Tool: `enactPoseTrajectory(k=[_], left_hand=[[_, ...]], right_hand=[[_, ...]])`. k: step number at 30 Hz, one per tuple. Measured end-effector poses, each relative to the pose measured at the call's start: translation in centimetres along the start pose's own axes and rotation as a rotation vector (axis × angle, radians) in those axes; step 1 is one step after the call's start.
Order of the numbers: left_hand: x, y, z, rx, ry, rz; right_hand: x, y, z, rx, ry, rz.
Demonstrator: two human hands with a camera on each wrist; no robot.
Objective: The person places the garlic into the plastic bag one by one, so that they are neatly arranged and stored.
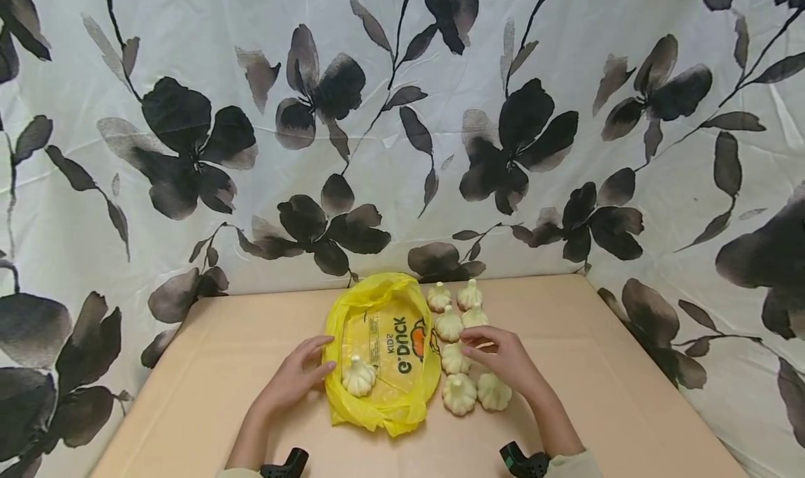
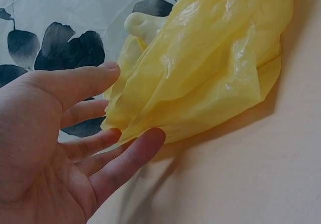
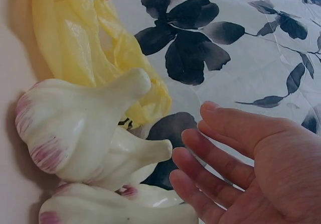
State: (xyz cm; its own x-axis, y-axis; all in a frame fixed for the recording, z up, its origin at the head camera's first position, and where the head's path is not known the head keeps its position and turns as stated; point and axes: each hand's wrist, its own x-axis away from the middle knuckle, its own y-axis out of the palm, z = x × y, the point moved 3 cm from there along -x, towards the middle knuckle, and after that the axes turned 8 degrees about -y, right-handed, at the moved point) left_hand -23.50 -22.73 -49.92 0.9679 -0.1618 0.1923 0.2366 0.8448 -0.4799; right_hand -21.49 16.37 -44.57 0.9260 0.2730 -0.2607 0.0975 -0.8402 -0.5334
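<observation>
A yellow plastic bag (image 1: pixel 380 416) lies with its mouth spread wide, and one garlic bulb (image 1: pixel 359 378) sits inside it. My left hand (image 1: pixel 294 374) is at the bag's left rim, its relaxed fingers touching the thin plastic. To the right of the bag, several garlic bulbs (image 1: pixel 459 394) stand grouped in rough columns. Over these bulbs hovers my right hand (image 1: pixel 506 359), fingers loosely bent and holding nothing. Its fingertips come close to a bulb (image 1: pixel 455 358) in the middle; contact cannot be made out. In the right wrist view, pink-streaked bulbs (image 3: pixel 75 128) lie beside that hand.
The table (image 1: pixel 604 408) has a peach-coloured top. Behind it hangs a white cloth (image 1: pixel 409 177) with dark flower prints. Black wrist devices (image 1: pixel 286 462) show at the lower edge of the head view.
</observation>
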Motion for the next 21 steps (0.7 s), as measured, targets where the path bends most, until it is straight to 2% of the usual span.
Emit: enactPoseTrajectory(k=[8,21], left_hand=[[0.0,0.2,-0.3,-0.017,0.015,-0.001],[0.4,0.6,-0.5,0.024,-0.016,0.002]], right_hand=[[1.4,-0.8,0.7,-0.016,0.016,0.024],[3.9,-1.8,1.4,0.021,0.015,0.063]])
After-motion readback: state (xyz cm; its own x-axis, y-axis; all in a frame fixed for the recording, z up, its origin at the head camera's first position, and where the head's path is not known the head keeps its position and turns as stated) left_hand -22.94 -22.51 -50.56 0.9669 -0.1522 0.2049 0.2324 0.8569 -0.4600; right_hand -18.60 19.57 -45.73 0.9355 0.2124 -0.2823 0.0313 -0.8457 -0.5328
